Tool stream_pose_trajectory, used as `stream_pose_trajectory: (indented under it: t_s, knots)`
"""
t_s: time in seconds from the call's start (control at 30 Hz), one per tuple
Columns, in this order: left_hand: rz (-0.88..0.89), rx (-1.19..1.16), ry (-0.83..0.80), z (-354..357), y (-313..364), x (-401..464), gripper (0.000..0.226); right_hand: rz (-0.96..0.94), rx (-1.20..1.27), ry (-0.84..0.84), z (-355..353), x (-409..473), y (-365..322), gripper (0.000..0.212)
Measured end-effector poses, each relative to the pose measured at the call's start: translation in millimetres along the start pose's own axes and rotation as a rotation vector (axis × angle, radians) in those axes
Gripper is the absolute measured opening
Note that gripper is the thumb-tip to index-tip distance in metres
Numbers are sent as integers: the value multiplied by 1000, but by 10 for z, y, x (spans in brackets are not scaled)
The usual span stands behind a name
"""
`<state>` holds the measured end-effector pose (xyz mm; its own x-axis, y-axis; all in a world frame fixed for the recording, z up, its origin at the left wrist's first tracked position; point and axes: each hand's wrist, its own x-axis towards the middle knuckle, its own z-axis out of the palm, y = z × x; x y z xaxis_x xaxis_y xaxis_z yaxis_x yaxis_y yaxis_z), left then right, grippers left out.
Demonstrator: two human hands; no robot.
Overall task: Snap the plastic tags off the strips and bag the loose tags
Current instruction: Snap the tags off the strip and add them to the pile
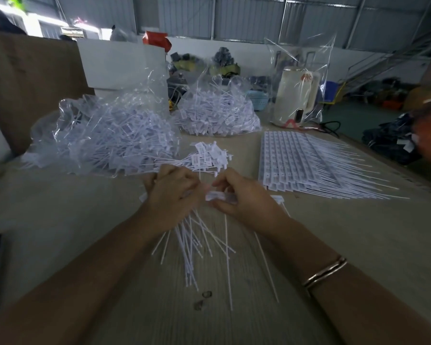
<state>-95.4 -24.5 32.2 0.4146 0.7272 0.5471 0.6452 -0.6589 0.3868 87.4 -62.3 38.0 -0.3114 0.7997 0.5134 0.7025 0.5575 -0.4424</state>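
On the far left a clear bag (102, 135) is lying open on the table (358, 245), stuffed with loose tags; just right of it a second bag (217, 115) is holding more, and a small pile of tags (204, 155) is lying between them and the hands. Near the middle, the left hand (172, 192) is curling round a bunch of tags whose thin tails (192, 247) are fanning out toward the viewer; the right hand (239, 195), bracelet (326, 271) on its wrist, is pinching a white strip piece (215, 196) between thumb and fingertips, the two hands almost touching. To the far right a flat stack of whole strips (309, 165) is waiting; beyond it a kettle (296, 95) is standing inside a plastic cover. The bunch looks loosely gathered, so a hard twist could be spilling tags across the table; a tail might also be snapping instead of the joint.
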Motion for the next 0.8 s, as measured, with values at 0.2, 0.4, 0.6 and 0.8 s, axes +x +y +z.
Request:
stream_pose_trajectory:
  t_s: [0.2, 0.4, 0.6, 0.8]
  knots:
    - [-51, -64, -4, 34, -30, -8, 32, 43, -40, -66, -121, -56, 106, 25]
    - [57, 10, 67, -32, 3, -37, 55, 28, -98, -70, -141, -50, 157, 18]
    - [64, -49, 241, -207, -27, -68, 29, 127, -78, -25, -278, -83, 265, 21]
    - [-166, 276, 168, -236, -179, -59, 59, 62, -25, 15, -177, -56, 141, 24]
